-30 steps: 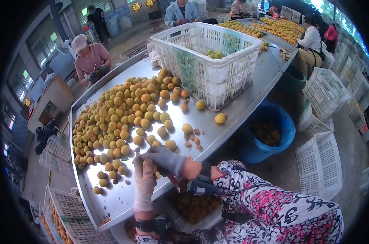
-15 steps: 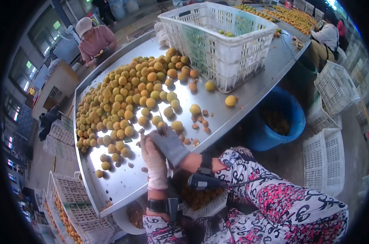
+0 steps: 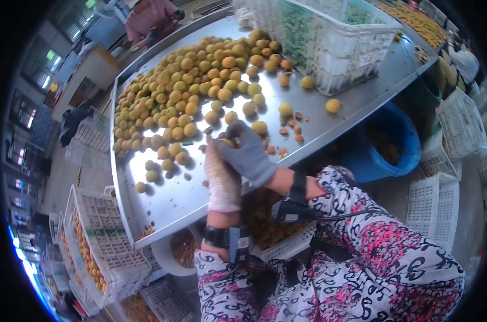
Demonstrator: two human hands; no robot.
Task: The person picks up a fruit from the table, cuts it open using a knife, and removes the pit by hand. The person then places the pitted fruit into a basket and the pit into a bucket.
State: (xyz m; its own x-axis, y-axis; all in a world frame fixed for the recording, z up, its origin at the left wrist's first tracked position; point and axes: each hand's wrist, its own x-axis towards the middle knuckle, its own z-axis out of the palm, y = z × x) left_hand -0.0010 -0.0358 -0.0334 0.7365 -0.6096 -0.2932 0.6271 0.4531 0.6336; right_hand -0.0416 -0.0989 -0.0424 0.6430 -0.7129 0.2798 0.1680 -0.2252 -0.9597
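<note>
My left hand (image 3: 222, 174), in a whitish glove, is closed around a yellowish fruit (image 3: 228, 143) that shows only in part between my hands. Over and against it curls my right hand (image 3: 250, 155) in a grey glove, fingers bent inward; what they grip is hidden. Both hands are above the near edge of a metal table (image 3: 168, 206). Just beyond them spreads a heap of round yellow-orange fruits (image 3: 174, 96), perhaps apricots. A single fruit (image 3: 259, 127) lies right beside my right hand, and small brown-orange pieces (image 3: 298, 130) are scattered farther right.
A white plastic crate (image 3: 340, 53) stands on the table's far right. Below the edge are a blue bucket (image 3: 385, 155), a white bucket (image 3: 163, 256) of brownish pieces and a crate (image 3: 289, 247) of fruit. Stacked crates (image 3: 107, 236) stand left. Another person (image 3: 152, 21) is across the table.
The view has tilted down, so table and fruit sit higher. My right hand has turned more over the left, and a yellowish fruit now shows between them; the thin upright sliver seen earlier is hidden.
</note>
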